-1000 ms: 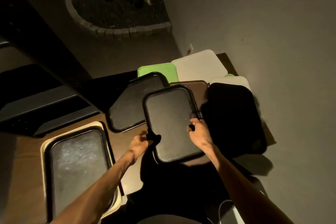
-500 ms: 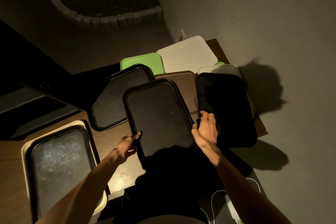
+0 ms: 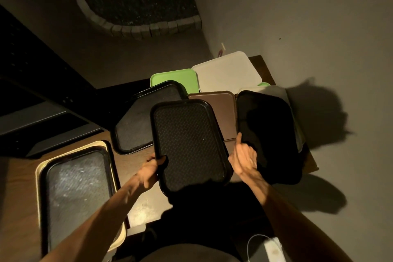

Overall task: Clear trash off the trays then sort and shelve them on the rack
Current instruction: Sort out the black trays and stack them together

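Note:
A black textured tray [image 3: 189, 144] is held above the brown table [image 3: 138, 208], gripped at its left rim by my left hand [image 3: 151, 169]. Just right of that tray, my right hand [image 3: 244, 158] is off it, fingers spread, holding nothing. Behind lie another black tray [image 3: 144, 121], a brown tray [image 3: 221, 108], a green tray [image 3: 172, 77], a white tray [image 3: 225, 72] and a dark tray [image 3: 268, 130] in shadow over a pale one. No trash shows on any tray.
At the left, a black tray [image 3: 76, 193] sits stacked on a cream tray [image 3: 40, 168]. A dark shelf rack [image 3: 42, 121] stands beyond the table's left side. A grey wall [image 3: 319, 27] runs along the right. A white cable [image 3: 255, 238] lies near my body.
My right hand let go of the tray's right edge and opened beside it. My left hand shifted its grip and now carries the tray alone, slightly further left.

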Available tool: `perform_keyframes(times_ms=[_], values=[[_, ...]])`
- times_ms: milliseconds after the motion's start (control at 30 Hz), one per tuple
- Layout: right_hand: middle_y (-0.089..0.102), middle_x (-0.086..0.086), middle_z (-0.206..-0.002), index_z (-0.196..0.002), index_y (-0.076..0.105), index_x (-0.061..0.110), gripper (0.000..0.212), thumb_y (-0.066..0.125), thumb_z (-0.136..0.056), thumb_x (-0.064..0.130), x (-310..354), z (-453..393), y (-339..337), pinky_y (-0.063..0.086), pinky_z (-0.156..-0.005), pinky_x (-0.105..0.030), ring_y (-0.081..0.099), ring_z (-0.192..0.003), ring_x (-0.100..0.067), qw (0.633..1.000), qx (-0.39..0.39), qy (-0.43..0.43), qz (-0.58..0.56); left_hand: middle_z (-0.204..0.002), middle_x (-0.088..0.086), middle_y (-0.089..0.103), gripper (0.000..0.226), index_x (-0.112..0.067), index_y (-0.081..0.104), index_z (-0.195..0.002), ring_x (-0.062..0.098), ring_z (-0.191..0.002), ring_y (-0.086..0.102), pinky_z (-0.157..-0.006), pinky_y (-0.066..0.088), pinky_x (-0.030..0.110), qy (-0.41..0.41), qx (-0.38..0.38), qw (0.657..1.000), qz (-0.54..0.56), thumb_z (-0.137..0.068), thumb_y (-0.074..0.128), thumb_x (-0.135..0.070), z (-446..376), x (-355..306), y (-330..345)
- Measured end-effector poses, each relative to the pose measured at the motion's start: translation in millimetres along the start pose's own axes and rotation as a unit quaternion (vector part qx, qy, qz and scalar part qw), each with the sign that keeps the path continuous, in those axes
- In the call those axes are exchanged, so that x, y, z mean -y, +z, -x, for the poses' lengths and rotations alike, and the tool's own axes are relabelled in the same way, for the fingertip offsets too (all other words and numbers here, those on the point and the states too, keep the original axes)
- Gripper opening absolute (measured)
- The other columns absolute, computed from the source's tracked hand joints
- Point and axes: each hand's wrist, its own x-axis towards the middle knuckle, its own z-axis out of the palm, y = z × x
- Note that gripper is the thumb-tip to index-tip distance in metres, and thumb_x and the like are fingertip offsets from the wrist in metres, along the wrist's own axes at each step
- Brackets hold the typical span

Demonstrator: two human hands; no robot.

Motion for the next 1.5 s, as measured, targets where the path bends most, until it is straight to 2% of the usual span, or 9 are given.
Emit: perform_keyframes(times_ms=[100, 200, 367, 467, 667, 933, 1167, 1300, 1500], values=[[0.07, -0.016, -0.112, -0.152, 0.018, 0.0, 0.072, 0.055, -0.092, 0.017, 6, -4, -7, 0.052, -0.089, -0.039, 0.067, -0.103, -0.03, 0.999, -0.008, 0.0, -0.034, -0.109, 0.022, 0.065, 0.021, 0.006, 0.057, -0.113, 0.028, -0.093, 0.064, -0.057, 0.056, 0.026, -0.009, -0.019, 1.0, 0.016, -0.094, 0.059, -0.002, 4, 0, 2], [0.068, -0.018, -0.115, -0.151, 0.018, -0.002, 0.072, 0.056, -0.091, 0.015, 10, -1, -17, 0.051, -0.09, -0.04, 0.065, -0.106, -0.033, 0.998, -0.008, -0.008, -0.064, -0.118, 0.022, 0.066, 0.033, 0.005, 0.055, -0.124, 0.031, -0.102, 0.066, -0.067, 0.054, 0.032, -0.014, 0.001, 0.999, 0.037, -0.094, 0.059, -0.007, 1, 0, 2], [0.071, -0.018, -0.108, -0.151, 0.023, 0.002, 0.073, 0.055, -0.087, 0.016, 32, 18, -32, 0.052, -0.087, -0.041, 0.067, -0.099, -0.034, 0.993, -0.035, -0.057, -0.1, -0.077, -0.003, 0.075, 0.016, -0.01, 0.064, -0.096, 0.005, -0.062, 0.072, -0.056, 0.054, 0.015, -0.016, 0.031, 0.996, 0.084, -0.1, 0.049, -0.013, 8, 0, 12], [0.071, -0.016, -0.107, -0.153, 0.017, 0.003, 0.078, 0.056, -0.088, 0.02, 60, 36, -34, 0.05, -0.085, -0.039, 0.066, -0.1, -0.033, 0.99, -0.014, -0.11, -0.082, -0.099, -0.007, 0.065, 0.017, -0.017, 0.063, -0.106, 0.006, -0.08, 0.065, -0.09, 0.043, 0.025, -0.006, 0.047, 0.994, 0.1, -0.102, 0.048, -0.022, 12, 0, 18], [0.067, -0.016, -0.11, -0.155, 0.009, 0.005, 0.075, 0.051, -0.094, 0.018, 110, 67, -20, 0.048, -0.087, -0.041, 0.063, -0.103, -0.032, 0.984, 0.005, -0.159, -0.08, -0.142, -0.01, 0.049, 0.046, -0.022, 0.049, -0.141, 0.006, -0.132, 0.042, -0.111, 0.024, 0.026, -0.038, 0.08, 0.992, 0.092, -0.103, 0.035, -0.044, 8, 0, 12], [0.067, -0.02, -0.112, -0.155, 0.011, 0.01, 0.074, 0.051, -0.093, 0.019, 141, 84, 17, 0.051, -0.085, -0.04, 0.065, -0.104, -0.033, 0.97, 0.071, -0.2, -0.117, -0.135, -0.004, 0.062, 0.052, -0.031, 0.072, -0.114, 0.015, -0.129, 0.053, -0.119, 0.026, 0.042, -0.014, 0.119, 0.989, 0.089, -0.085, 0.051, -0.068, 11, 2, 4], [0.068, -0.013, -0.115, -0.147, 0.037, 0.023, 0.062, 0.051, -0.088, 0.032, 138, 68, 41, 0.051, -0.093, -0.04, 0.063, -0.109, -0.032, 0.945, 0.122, -0.215, -0.213, -0.12, 0.01, 0.071, 0.088, -0.008, 0.063, -0.129, 0.024, -0.113, 0.067, -0.106, 0.047, 0.04, -0.02, 0.059, 0.994, 0.085, -0.063, 0.081, -0.063, -2, 19, -5], [0.059, -0.009, -0.118, -0.132, 0.057, 0.015, 0.053, 0.058, -0.08, 0.027, 101, 45, 39, 0.047, -0.098, -0.041, 0.054, -0.112, -0.03, 0.968, -0.026, -0.175, -0.179, -0.097, 0.019, 0.074, 0.047, 0.001, 0.067, -0.11, 0.011, -0.059, 0.072, -0.054, 0.056, 0.016, 0.028, -0.021, 0.998, 0.048, -0.073, 0.086, -0.02, -4, 26, 5], [0.052, -0.02, -0.13, -0.131, 0.05, 0.005, 0.067, 0.072, -0.074, 0.03, 44, 10, 32, 0.044, -0.098, -0.045, 0.049, -0.12, -0.037, 0.987, -0.074, 0.007, -0.145, -0.107, 0.015, 0.07, 0.054, 0.005, 0.058, -0.12, 0.024, -0.081, 0.066, -0.068, 0.056, 0.026, 0.059, -0.099, 0.993, 0.027, -0.071, 0.081, 0.005, -20, 33, 12]])
